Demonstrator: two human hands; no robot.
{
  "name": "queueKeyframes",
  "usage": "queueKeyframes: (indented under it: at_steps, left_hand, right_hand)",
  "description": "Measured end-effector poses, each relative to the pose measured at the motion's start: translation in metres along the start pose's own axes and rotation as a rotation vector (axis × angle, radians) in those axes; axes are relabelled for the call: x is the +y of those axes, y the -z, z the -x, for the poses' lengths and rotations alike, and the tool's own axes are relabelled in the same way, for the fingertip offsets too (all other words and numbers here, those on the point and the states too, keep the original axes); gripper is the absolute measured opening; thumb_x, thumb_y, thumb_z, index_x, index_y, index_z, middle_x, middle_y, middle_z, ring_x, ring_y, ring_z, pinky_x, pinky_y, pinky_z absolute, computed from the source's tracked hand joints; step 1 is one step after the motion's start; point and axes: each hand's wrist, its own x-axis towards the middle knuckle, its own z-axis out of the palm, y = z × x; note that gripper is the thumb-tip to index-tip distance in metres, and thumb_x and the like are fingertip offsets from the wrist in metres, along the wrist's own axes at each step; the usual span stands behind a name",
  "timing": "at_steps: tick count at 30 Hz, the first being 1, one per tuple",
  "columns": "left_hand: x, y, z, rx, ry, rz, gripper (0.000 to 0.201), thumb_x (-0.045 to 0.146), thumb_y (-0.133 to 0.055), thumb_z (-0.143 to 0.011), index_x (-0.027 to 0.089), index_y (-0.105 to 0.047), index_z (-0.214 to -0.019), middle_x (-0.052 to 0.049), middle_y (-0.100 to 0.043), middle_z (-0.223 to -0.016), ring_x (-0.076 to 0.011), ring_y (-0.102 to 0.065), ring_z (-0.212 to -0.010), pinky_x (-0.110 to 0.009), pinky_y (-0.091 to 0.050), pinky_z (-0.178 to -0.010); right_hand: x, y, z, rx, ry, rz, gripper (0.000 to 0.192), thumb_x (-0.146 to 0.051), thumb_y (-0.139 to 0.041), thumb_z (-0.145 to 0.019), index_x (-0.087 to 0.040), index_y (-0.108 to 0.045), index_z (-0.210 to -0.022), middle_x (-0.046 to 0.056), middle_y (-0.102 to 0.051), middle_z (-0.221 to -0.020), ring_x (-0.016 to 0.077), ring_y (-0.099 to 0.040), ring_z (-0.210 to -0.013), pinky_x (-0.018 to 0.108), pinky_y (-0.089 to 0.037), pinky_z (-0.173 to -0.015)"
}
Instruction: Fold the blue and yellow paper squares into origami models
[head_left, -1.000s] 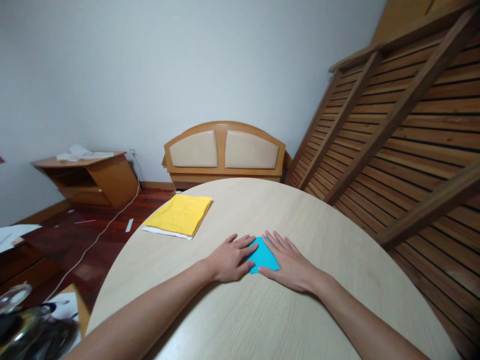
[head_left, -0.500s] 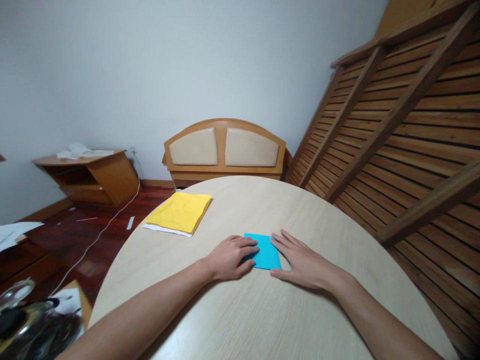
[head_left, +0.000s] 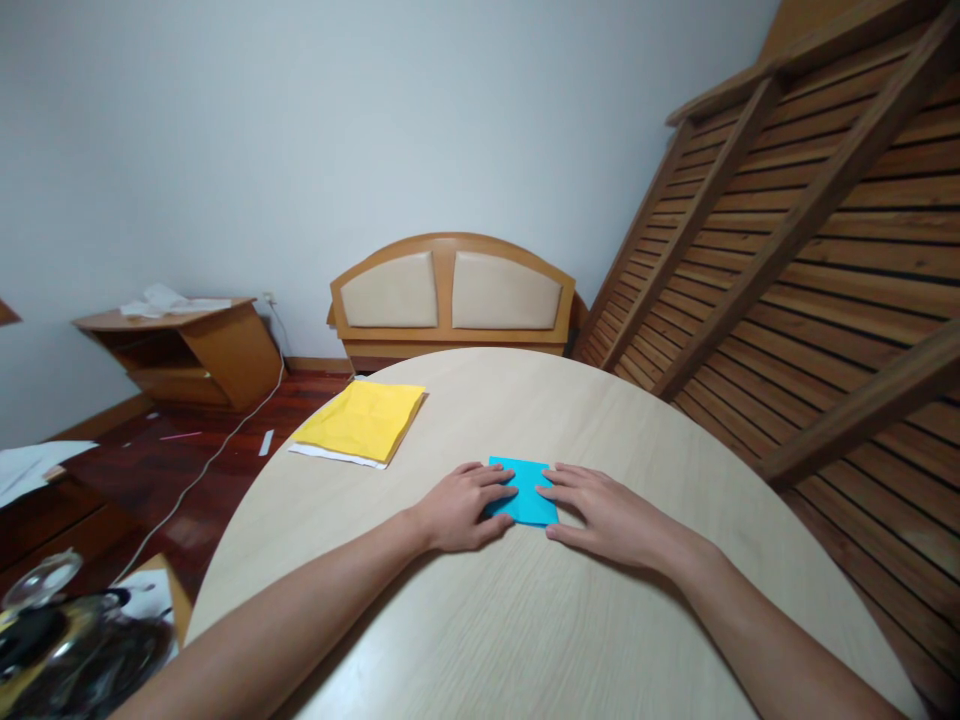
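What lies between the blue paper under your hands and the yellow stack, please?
Only bare table separates the blue paper from the yellow stack, as the head view shows.

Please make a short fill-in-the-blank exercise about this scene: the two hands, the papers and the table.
1. Both hands press flat on a folded paper whose colour is ____.
2. The left hand and the right hand rest on a table whose top is ____ in shape.
3. The stack of paper lying near the table's far left edge has a top sheet coloured ____.

Missing words: blue; round; yellow
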Motion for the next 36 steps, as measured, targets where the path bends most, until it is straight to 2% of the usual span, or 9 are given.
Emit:
queueKeyframes:
  at_steps: [5, 11, 18, 25, 29, 34, 36]
  left_hand:
    - [-0.001, 0.001, 0.000, 0.008, 0.002, -0.003, 0.040, 0.036, -0.052, -0.094, 0.018, -0.060, -0.129, -0.012, -0.053, -0.144, -0.0281, -0.047, -0.135, -0.048, -0.036, -0.113]
    - [0.000, 0.002, -0.001, 0.021, -0.032, -0.012, 0.037, 0.032, -0.048, -0.096, 0.018, -0.061, -0.127, -0.012, -0.056, -0.140, -0.0272, -0.053, -0.128, -0.046, -0.038, -0.111]
    - [-0.002, 0.000, -0.001, 0.018, -0.042, -0.027, 0.036, 0.027, -0.044, -0.096, 0.017, -0.061, -0.127, -0.011, -0.057, -0.140, -0.0247, -0.052, -0.129, -0.044, -0.039, -0.112]
    - [-0.001, 0.001, 0.001, -0.008, -0.031, -0.016, 0.042, 0.028, -0.052, -0.091, 0.021, -0.058, -0.132, -0.011, -0.052, -0.145, -0.0268, -0.048, -0.134, -0.048, -0.035, -0.114]
    - [0.000, 0.004, 0.001, -0.023, -0.020, -0.002, 0.042, 0.033, -0.055, -0.091, 0.021, -0.060, -0.131, -0.012, -0.051, -0.146, -0.0293, -0.047, -0.135, -0.050, -0.034, -0.113]
    - [0.001, 0.007, 0.001, -0.046, -0.051, 0.003, 0.036, 0.034, -0.053, -0.094, 0.025, -0.063, -0.128, -0.012, -0.052, -0.145, -0.0296, -0.046, -0.136, -0.051, -0.034, -0.113]
    - [0.002, 0.008, 0.000, -0.058, -0.074, -0.003, 0.035, 0.033, -0.052, -0.096, 0.026, -0.064, -0.128, -0.011, -0.052, -0.145, -0.0288, -0.045, -0.137, -0.050, -0.033, -0.114]
  right_hand:
    - [-0.003, 0.006, 0.001, 0.008, 0.063, 0.001, 0.043, -0.041, -0.066, -0.085, -0.024, -0.068, -0.125, 0.011, -0.062, -0.136, 0.0315, -0.054, -0.127, 0.047, -0.039, -0.109]
    - [-0.006, 0.005, -0.001, 0.040, 0.076, -0.011, 0.037, -0.041, -0.065, -0.086, -0.023, -0.071, -0.118, 0.011, -0.068, -0.125, 0.0291, -0.060, -0.117, 0.044, -0.042, -0.104]
    - [-0.007, 0.008, -0.001, 0.047, 0.108, -0.022, 0.034, -0.031, -0.066, -0.085, -0.023, -0.070, -0.117, 0.008, -0.071, -0.118, 0.0260, -0.064, -0.108, 0.040, -0.044, -0.098]
    - [-0.006, 0.008, -0.001, 0.044, 0.128, -0.037, 0.033, -0.028, -0.064, -0.084, -0.022, -0.071, -0.116, 0.007, -0.072, -0.114, 0.0260, -0.065, -0.104, 0.038, -0.045, -0.095]
    - [-0.008, 0.009, -0.003, 0.031, 0.145, -0.047, 0.028, -0.026, -0.062, -0.085, -0.024, -0.074, -0.111, 0.007, -0.072, -0.115, 0.0262, -0.066, -0.103, 0.038, -0.046, -0.093]
    - [-0.011, 0.013, -0.002, 0.003, 0.165, -0.086, 0.023, -0.030, -0.057, -0.092, -0.024, -0.078, -0.098, 0.006, -0.075, -0.101, 0.0235, -0.067, -0.091, 0.033, -0.047, -0.081]
    - [-0.012, 0.014, -0.002, -0.010, 0.178, -0.086, 0.023, -0.032, -0.056, -0.094, -0.024, -0.078, -0.095, 0.006, -0.074, -0.100, 0.0232, -0.067, -0.091, 0.032, -0.046, -0.080]
